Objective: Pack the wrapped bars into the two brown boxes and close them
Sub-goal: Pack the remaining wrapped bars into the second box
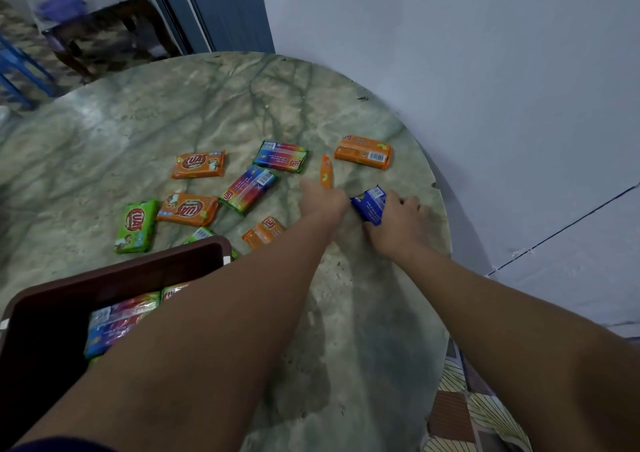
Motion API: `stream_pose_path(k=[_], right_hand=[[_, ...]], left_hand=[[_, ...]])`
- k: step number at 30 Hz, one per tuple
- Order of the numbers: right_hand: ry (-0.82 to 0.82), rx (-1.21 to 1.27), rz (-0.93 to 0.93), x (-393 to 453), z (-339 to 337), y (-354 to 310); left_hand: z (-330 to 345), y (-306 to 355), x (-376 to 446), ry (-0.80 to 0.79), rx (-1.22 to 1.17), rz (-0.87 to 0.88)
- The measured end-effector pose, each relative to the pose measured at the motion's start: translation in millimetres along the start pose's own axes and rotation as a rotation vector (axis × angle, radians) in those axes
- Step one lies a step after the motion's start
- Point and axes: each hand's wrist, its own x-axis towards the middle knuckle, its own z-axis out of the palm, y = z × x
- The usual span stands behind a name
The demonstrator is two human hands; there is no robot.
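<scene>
Several wrapped bars lie scattered on a round marble table (pixel 214 105). My left hand (pixel 322 198) grips an orange bar (pixel 326 171) that stands on edge. My right hand (pixel 398 223) grips a blue bar (pixel 370 204) near the table's right edge. Loose on the table are an orange bar (pixel 363 152) at the far right, two multicoloured bars (pixel 280 156) (pixel 248 188), orange bars (pixel 198 164) (pixel 188 209) (pixel 263 231) and a green bar (pixel 135 226). A brown box (pixel 114 275) stands open at the near left with a few bars (pixel 117 320) inside, partly hidden by my left forearm.
A white wall runs close along the table's right side. A dark side table (pixel 100 32) and a blue chair (pixel 20 70) stand on the floor beyond the far left edge. Patterned floor tiles (pixel 474 413) show at the lower right.
</scene>
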Motion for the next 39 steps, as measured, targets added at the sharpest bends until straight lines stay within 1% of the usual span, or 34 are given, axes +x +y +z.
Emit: stream_pose_path(k=[3,8,11,14,20,26,31,33,35,37,39], right_hand=[[-0.026,0.168,0.074,-4.6,0.1,-10.1],[0.022,0.432,0.019,-17.0,-11.8,-33.7],[0.049,0.509,-0.04,-24.1,-22.1,-48.1],[0.055,0.583,-0.104,-33.9,-31.9,-66.2],[0.067,0.623,-0.18,-64.6,-41.8,-114.3],[0.087,0.64,-0.244,-104.5,-37.3,-162.4],[0.094,0.585,-0.296,-146.5,-18.8,-201.7],[0.079,0.547,-0.309,-162.5,-8.9,-213.9],[0.078,0.472,-0.331,-175.3,3.2,-219.7],[0.106,0.349,-0.409,-185.5,15.5,-221.9],[0.125,0.174,-0.507,-190.9,23.5,-220.2]], left_hand=[[-11.9,5.3,-4.2,0.012,-0.058,0.051],[-39.9,23.5,-34.4,-0.036,-0.188,0.07],[-58.3,31.7,-59.8,-0.075,-0.193,0.116],[-80.7,37.1,-78.0,-0.041,-0.186,0.17],[-137.3,33.2,-97.5,0.043,-0.219,0.269],[-204.4,13.6,-109.9,0.044,-0.225,0.323],[-271.8,-24.9,-111.3,0.056,-0.134,0.368],[-296.5,-46.2,-105.0,0.049,-0.058,0.402],[-317.5,-67.5,-98.6,0.014,-0.004,0.435],[-336.1,-87.3,-91.8,-0.06,0.035,0.476],[-351.5,-105.0,-86.2,-0.112,0.172,0.491]])
